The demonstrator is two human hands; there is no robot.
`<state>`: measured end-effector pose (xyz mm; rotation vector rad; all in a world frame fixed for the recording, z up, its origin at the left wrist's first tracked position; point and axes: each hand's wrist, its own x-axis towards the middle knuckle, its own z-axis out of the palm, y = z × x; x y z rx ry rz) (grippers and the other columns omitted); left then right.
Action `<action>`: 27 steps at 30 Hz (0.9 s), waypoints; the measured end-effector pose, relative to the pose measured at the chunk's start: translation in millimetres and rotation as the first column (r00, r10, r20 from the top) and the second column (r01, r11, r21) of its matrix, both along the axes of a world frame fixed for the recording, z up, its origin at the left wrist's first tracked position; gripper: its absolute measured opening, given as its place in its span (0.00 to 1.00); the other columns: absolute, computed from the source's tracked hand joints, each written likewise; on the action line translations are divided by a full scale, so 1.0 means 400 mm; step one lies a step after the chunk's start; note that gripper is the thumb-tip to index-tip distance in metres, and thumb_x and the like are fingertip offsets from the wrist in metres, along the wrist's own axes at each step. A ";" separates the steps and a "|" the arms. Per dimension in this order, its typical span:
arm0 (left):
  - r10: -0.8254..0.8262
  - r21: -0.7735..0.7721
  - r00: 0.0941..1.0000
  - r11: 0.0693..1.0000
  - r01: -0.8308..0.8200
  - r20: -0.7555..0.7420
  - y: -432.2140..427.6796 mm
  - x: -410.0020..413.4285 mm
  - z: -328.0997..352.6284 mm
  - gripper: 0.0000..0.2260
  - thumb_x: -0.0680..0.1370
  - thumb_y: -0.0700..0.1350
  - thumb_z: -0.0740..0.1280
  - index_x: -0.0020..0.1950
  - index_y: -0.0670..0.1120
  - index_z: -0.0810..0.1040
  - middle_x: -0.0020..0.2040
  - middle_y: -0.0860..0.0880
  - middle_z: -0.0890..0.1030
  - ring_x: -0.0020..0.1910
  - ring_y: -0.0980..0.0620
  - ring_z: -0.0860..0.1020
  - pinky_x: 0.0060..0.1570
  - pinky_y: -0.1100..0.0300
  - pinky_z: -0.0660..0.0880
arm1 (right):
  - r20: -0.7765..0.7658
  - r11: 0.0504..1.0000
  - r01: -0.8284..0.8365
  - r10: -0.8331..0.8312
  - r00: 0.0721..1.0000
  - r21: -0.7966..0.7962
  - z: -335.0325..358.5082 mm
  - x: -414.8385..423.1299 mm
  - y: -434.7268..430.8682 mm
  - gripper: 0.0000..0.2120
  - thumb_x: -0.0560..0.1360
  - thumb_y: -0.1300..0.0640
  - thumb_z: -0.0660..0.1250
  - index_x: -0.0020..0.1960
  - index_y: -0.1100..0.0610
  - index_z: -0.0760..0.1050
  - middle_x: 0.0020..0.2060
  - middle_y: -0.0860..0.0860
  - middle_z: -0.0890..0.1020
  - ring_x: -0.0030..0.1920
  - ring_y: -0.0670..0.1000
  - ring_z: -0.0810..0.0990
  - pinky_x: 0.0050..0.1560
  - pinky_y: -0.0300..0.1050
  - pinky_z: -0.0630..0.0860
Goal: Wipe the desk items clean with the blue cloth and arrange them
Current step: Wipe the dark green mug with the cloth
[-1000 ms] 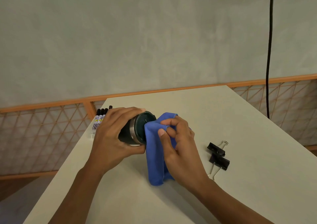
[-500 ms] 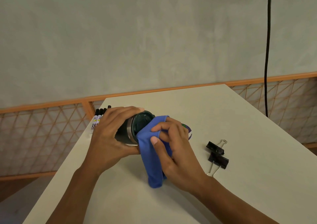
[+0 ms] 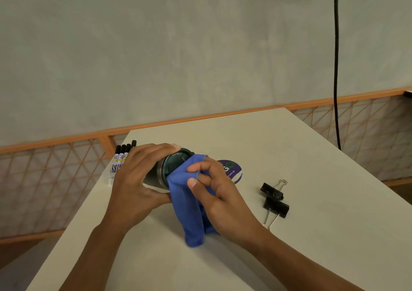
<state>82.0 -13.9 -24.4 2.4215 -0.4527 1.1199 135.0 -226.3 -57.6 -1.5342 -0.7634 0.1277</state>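
A dark tumbler (image 3: 172, 167) with a steel band and a dark lid lies tilted on its side above the white desk (image 3: 301, 168). My left hand (image 3: 136, 179) grips its body from above. My right hand (image 3: 214, 192) pinches the blue cloth (image 3: 187, 203) and presses it against the lid's lower right edge. The rest of the cloth hangs down to the desk. A round purple coaster (image 3: 234, 170) lies flat just behind my right hand, partly hidden by it.
Several black-capped markers (image 3: 121, 158) lie side by side at the desk's far left edge. Two black binder clips (image 3: 274, 199) sit to the right of my right hand. A black cable (image 3: 336, 67) hangs down the wall at the right. An orange lattice railing runs behind the desk.
My right hand has slid the cloth left and down across the lid, uncovering the purple coaster behind it. The left hand keeps its hold on the tumbler.
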 end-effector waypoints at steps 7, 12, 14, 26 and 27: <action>-0.049 -0.153 0.993 0.988 0.033 -0.103 -0.006 -0.017 0.017 0.39 0.64 0.50 0.87 0.73 0.52 0.79 0.70 0.58 0.81 0.71 0.50 0.78 0.71 0.59 0.72 | 0.188 0.987 0.145 -0.157 0.970 0.072 0.010 0.027 -0.011 0.12 0.86 0.47 0.64 0.69 0.41 0.71 0.70 0.37 0.72 0.74 0.52 0.74 0.73 0.59 0.72; -0.152 -0.383 0.959 0.922 0.050 -0.240 0.004 -0.028 0.022 0.46 0.58 0.38 0.90 0.71 0.49 0.74 0.70 0.53 0.82 0.71 0.49 0.79 0.72 0.55 0.75 | 0.037 0.982 0.168 -0.171 0.984 0.085 0.010 0.066 -0.033 0.19 0.82 0.49 0.74 0.68 0.43 0.71 0.63 0.40 0.80 0.62 0.46 0.82 0.62 0.52 0.80; -0.170 -0.372 0.947 0.926 0.059 -0.273 0.008 -0.026 0.017 0.43 0.58 0.37 0.90 0.69 0.47 0.74 0.69 0.52 0.83 0.71 0.47 0.79 0.72 0.53 0.75 | -0.014 0.985 0.174 -0.174 0.985 0.017 0.006 0.068 -0.027 0.21 0.78 0.43 0.77 0.66 0.41 0.73 0.61 0.35 0.80 0.60 0.42 0.82 0.58 0.43 0.81; -0.267 -0.405 0.833 0.912 0.057 -0.485 0.028 -0.007 -0.035 0.41 0.69 0.40 0.86 0.78 0.55 0.74 0.78 0.55 0.75 0.79 0.52 0.72 0.79 0.48 0.70 | -0.171 0.983 0.126 -0.148 0.974 -0.135 -0.022 0.088 -0.018 0.05 0.81 0.50 0.75 0.56 0.45 0.87 0.50 0.36 0.88 0.53 0.36 0.84 0.61 0.36 0.77; -0.239 -0.367 0.836 0.929 0.049 -0.494 0.032 -0.004 -0.039 0.42 0.70 0.43 0.86 0.80 0.58 0.72 0.79 0.55 0.72 0.80 0.52 0.69 0.79 0.46 0.69 | -0.183 0.980 0.150 -0.173 0.968 -0.132 -0.023 0.088 -0.016 0.05 0.80 0.49 0.76 0.56 0.45 0.87 0.50 0.36 0.88 0.52 0.35 0.83 0.61 0.36 0.76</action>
